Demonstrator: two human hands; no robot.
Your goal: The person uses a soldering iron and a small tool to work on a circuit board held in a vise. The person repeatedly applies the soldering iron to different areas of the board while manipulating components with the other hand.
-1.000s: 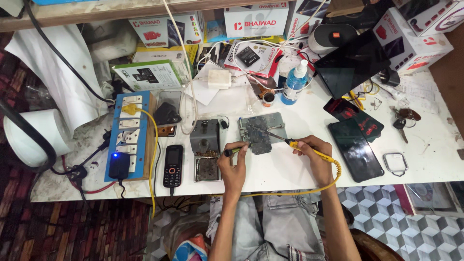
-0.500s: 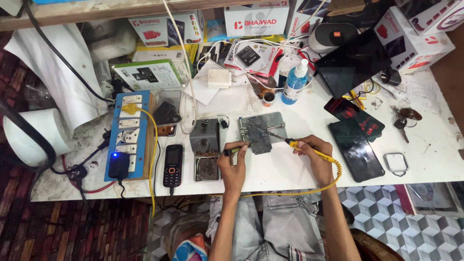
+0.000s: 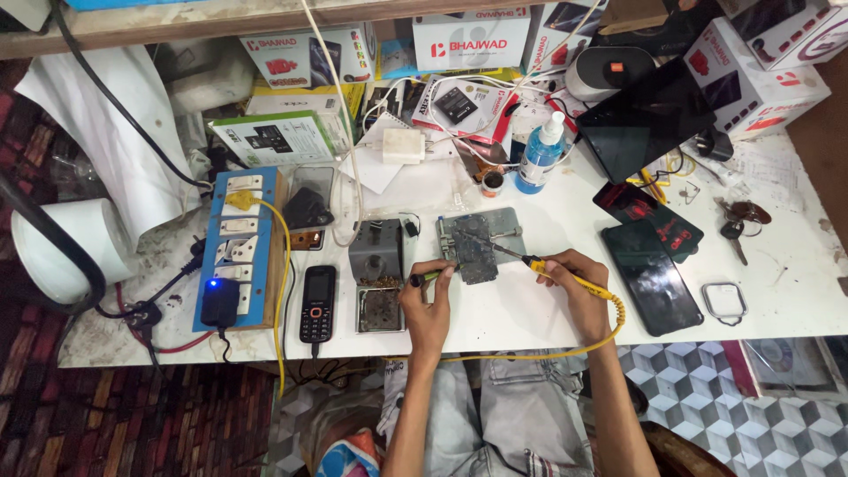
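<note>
A: Where is the board, and what do the hands do?

B: Circuit board (image 3: 477,256) lies on a grey metal holder plate (image 3: 505,225), centre of frame, on the white worktop (image 3: 530,309). Right hand (image 3: 579,283) is closed around a yellow soldering iron (image 3: 565,276); its tip rests on the board. Left hand (image 3: 427,305) grips a thin green-black tool (image 3: 433,276), prob. tweezers, tip at the board's left edge.

A: What is around?

B: Just left of the left hand: grey iron stand (image 3: 378,274) w/ brass wool tray. Further left a black keypad phone (image 3: 317,303), then a blue switch board (image 3: 243,252) w/ a black plug and a lit blue lamp. Right of the right hand: two dark phones (image 3: 649,274) lying flat, a clear phone case (image 3: 724,300), keys (image 3: 738,221) near the right edge. Above the board: blue spray bottle (image 3: 541,152), small brown jar (image 3: 492,183), white charger (image 3: 404,146), black tablet (image 3: 649,119) leaning, boxes along the top.

A: Anything in the way?

B: The iron's yellow cable (image 3: 548,352) loops under the right wrist, along the worktop's lower edge. White cables (image 3: 353,159) hang down upper centre, apart from the board.
</note>
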